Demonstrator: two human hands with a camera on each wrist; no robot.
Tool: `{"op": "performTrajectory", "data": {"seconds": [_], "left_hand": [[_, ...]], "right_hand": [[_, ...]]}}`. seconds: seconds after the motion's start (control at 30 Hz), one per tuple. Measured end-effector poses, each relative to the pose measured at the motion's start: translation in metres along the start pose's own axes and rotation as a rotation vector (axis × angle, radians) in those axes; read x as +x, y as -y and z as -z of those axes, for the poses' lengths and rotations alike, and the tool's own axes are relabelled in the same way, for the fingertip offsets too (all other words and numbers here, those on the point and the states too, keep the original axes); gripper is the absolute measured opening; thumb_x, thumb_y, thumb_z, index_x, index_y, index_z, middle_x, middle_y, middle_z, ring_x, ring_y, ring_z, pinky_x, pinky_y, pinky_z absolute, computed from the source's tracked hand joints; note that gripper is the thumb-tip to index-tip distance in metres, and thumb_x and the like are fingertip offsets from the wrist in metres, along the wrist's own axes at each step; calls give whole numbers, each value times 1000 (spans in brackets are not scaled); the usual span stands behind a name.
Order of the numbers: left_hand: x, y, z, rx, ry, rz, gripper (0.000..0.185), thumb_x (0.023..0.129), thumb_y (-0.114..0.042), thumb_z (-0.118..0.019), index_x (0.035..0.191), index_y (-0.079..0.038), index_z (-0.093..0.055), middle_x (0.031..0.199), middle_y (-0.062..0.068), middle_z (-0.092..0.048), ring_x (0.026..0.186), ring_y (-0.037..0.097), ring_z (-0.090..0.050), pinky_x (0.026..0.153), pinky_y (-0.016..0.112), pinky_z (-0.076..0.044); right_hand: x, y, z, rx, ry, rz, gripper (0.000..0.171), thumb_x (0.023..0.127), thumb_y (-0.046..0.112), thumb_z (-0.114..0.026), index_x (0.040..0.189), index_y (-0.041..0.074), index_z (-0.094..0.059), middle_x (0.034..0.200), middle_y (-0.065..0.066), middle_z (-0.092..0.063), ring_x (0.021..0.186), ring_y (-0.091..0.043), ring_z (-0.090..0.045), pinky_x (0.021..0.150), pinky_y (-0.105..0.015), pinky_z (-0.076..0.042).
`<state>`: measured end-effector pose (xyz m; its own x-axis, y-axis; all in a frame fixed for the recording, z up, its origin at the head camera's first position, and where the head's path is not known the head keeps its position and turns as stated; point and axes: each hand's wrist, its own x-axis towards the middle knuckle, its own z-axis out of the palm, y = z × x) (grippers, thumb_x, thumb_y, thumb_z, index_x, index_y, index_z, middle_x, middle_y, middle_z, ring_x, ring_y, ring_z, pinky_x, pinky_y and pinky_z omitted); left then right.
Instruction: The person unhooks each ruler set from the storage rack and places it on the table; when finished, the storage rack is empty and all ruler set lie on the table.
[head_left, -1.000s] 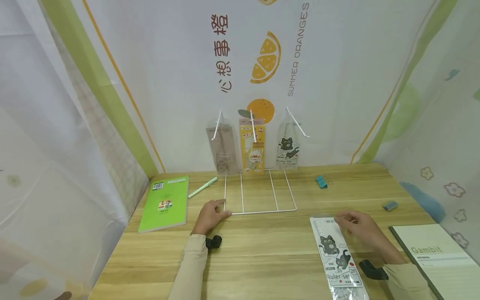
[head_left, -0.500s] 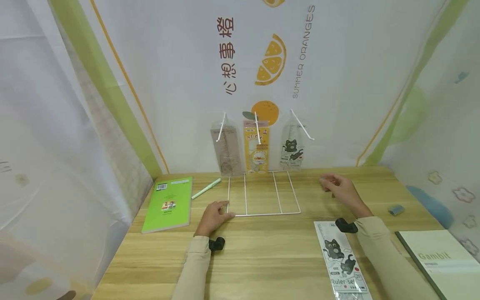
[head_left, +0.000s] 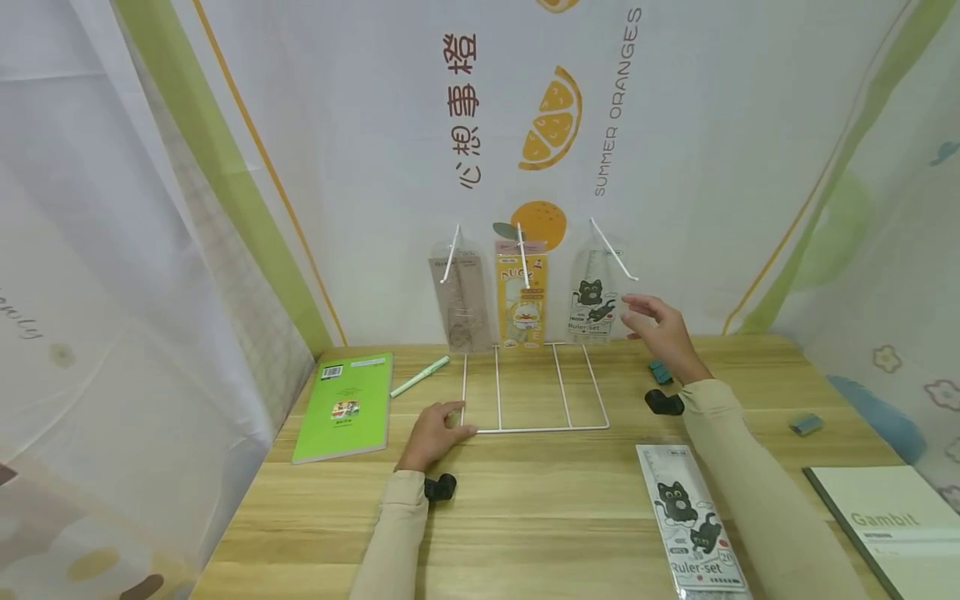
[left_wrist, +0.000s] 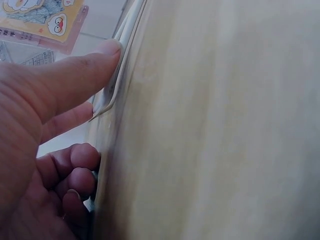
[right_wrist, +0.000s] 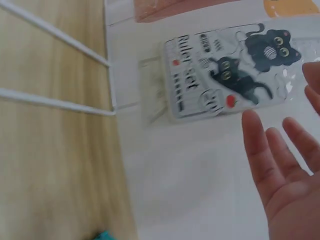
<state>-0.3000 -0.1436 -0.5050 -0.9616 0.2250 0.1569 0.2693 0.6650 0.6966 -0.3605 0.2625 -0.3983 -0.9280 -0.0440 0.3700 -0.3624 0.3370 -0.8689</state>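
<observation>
Left hand pinched corner of wire rack, grip clamped there. Right hand hovered, grip apart, near hanging ruler set.

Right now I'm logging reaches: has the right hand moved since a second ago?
Yes, forward and left: judged against the hanging ruler set in the head view, the right hand is now much closer.

The bare left hand is held low, thumb extended; the bare right hand is held higher, fingers parted, beige-sleeved arm outstretched!
</observation>
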Motion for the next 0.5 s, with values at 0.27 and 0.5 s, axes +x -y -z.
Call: {"op": "performTrajectory", "data": {"seconds": [0.27, 0.5], "left_hand": [[1, 0, -1, 2, -13, -1, 54, 85, -23, -81, 130, 1, -65, 74, 1, -44, 68, 15, -39, 67, 32, -37], [1, 1, -1, 15, 7, 7, 54, 87, -26, -80, 132, 1, -64, 75, 2, -46, 70, 16, -40, 71, 35, -39]], "right_hand": [[26, 21, -6, 58, 14, 51, 47, 101, 10, -60, 144, -6, -48, 152, -23, -42, 138, -42, -41, 79, -23, -57], [33, 28, -9, 80, 20, 55, 51, 100, 8, -60, 149, 2, -46, 154, -22, -41, 128, -35, -52, 78, -27, -58]]}}
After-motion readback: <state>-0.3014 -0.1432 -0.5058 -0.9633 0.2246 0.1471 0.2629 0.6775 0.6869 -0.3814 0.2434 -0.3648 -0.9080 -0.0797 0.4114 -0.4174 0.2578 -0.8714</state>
